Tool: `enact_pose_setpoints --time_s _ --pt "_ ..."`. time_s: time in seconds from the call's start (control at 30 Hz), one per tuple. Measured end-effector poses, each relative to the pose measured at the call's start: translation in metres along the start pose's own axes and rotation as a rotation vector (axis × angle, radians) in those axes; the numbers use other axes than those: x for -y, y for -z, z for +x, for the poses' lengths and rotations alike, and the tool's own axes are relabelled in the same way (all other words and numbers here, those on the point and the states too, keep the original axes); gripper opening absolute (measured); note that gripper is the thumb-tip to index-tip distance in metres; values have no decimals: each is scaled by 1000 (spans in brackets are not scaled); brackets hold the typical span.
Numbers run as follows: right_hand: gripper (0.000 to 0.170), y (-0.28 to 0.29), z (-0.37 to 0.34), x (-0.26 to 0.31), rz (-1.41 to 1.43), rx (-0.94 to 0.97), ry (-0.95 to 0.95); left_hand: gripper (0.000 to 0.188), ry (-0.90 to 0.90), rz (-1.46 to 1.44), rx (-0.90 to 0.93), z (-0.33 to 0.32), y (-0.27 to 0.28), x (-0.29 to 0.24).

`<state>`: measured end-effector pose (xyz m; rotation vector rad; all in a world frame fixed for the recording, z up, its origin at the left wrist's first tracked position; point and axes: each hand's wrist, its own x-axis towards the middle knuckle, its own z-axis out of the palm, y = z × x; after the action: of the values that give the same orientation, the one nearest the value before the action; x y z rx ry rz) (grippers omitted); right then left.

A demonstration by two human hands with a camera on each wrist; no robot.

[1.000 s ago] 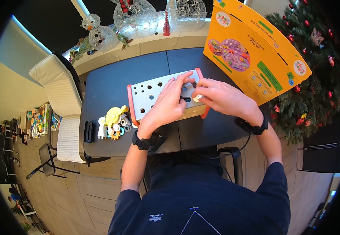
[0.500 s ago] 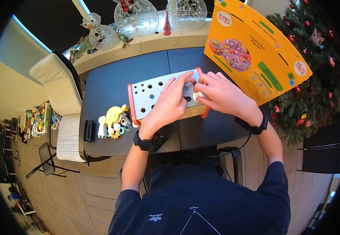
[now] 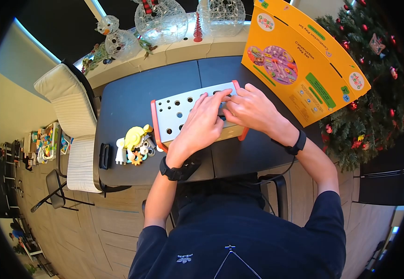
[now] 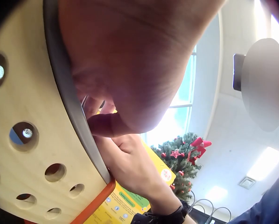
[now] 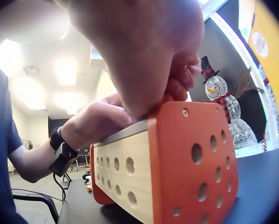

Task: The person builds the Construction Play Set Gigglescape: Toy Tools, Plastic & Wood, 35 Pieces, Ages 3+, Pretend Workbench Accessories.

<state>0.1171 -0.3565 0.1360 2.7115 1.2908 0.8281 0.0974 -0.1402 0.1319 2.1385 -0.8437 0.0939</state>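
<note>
A toy workbench has a grey perforated top, pale wooden sides and red end panels. Across the right half of the top rests the left hand, palm down, its fingers stretched toward the right hand. The right hand is bent over the top's right end with its fingers curled down, close against the left fingertips. In the right wrist view the right hand covers the upper edge of the near red panel. Whatever lies beneath the right fingers is hidden in all views.
Loose toy pieces, among them a yellow one and an orange gear, lie left of the workbench on the dark table. A black case lies at the left edge. A large yellow box stands at the right.
The right hand has turned and shifted slightly left over the top. The round cream piece seen beside its fingers earlier is out of sight. The left hand has barely moved.
</note>
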Motion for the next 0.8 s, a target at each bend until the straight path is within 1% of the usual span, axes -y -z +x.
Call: enact_pose_setpoints --time_s 0.03,0.13,0.17,0.23,0.27,0.33,0.37,0.4,0.5,0.53,0.63,0.77,0.8 --pt "32 0 0 1 -7 15 -11 76 1 1 -4 0 0 0" --pt "21 -1 -2 6 -91 53 -31 73 -16 20 -46 0 -2 -3" --pt "23 2 -3 7 -92 89 -43 71 -26 30 -65 1 -3 -5" --pt "30 12 -3 10 -93 159 -66 63 13 -106 -152 1 -1 -8" --pt "27 18 -3 12 -59 144 -98 59 34 -173 -197 -1 0 -9" --pt "25 26 -2 15 8 110 -156 50 -34 -184 -481 -10 -4 -1" --pt "26 27 -4 16 79 110 -118 46 -70 -188 -622 -14 -5 3" --pt "28 28 -6 15 147 110 -83 36 -25 -216 -687 -23 -6 2" --pt "34 27 -9 22 314 114 -33 29 44 -387 -707 -61 -19 3" --pt "35 26 -8 24 364 116 -25 28 98 -431 -660 -74 -23 -3" --pt "36 25 -8 22 359 178 -17 25 219 -482 -524 -110 -36 -17" --pt "37 14 -8 23 398 167 -35 28 388 -523 -270 -141 -49 -12" --pt "38 12 -10 24 402 167 -49 27 415 -508 -256 -148 -53 -10"
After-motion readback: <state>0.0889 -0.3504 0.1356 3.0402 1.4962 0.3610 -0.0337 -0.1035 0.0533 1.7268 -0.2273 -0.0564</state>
